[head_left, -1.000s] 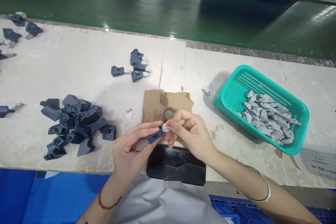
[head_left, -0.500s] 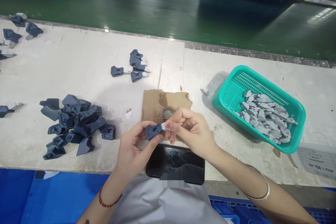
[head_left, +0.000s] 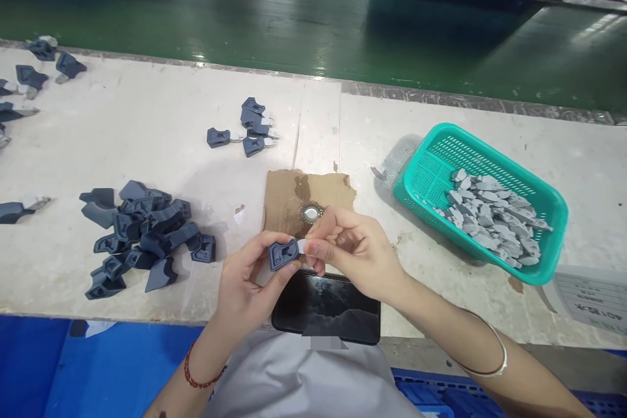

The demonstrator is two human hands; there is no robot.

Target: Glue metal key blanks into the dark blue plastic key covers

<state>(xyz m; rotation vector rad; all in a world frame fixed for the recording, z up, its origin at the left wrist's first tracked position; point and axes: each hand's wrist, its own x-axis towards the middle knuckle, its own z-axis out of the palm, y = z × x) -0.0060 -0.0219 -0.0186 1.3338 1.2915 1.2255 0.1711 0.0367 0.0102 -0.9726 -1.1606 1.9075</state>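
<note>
Blue piece rotated, pinched in left hand, beside right hand

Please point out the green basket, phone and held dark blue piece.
Green basket (head_left: pixel 430 173): head view, bare mesh at its left end.
Phone (head_left: pixel 327 305): head view, its screen.
Dark blue piece (head_left: pixel 283 255): head view, its upturned face.

Tabletop bright; glare on green surface; soft shadow beside basket.
</note>
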